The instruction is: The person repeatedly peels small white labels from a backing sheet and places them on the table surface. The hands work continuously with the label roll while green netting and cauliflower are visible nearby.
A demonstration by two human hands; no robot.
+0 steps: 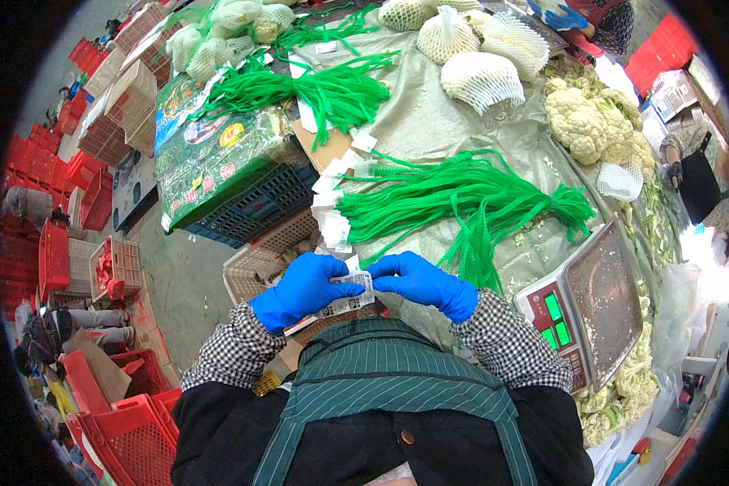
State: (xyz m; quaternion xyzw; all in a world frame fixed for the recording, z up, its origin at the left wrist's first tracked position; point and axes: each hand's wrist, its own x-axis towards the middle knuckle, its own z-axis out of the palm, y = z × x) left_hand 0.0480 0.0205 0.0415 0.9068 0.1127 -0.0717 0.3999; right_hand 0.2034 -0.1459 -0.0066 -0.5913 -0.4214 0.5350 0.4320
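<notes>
My left hand (311, 285), in a blue glove, pinches a strip of printed paper labels (347, 294) in front of my apron. At the strip's right end, the thumb and forefinger of my right hand (424, 284), also blue-gloved, close on its edge; the exact contact is partly hidden by the fingers. Just beyond both hands lies a bundle of green mesh net bags (437, 200). White paper tags (334, 222) gather at its left end. A second bundle of green net bags (334, 91) lies farther back on the table's pale sheet (410, 130).
On the right are a digital scale (604, 304) and bare cauliflowers (583, 121). Foam-netted cauliflowers (483, 79) rest at the back. A green printed carton (219, 164) tops a blue crate (255, 203) at left. Co-workers include one with a blue-gloved hand (559, 15).
</notes>
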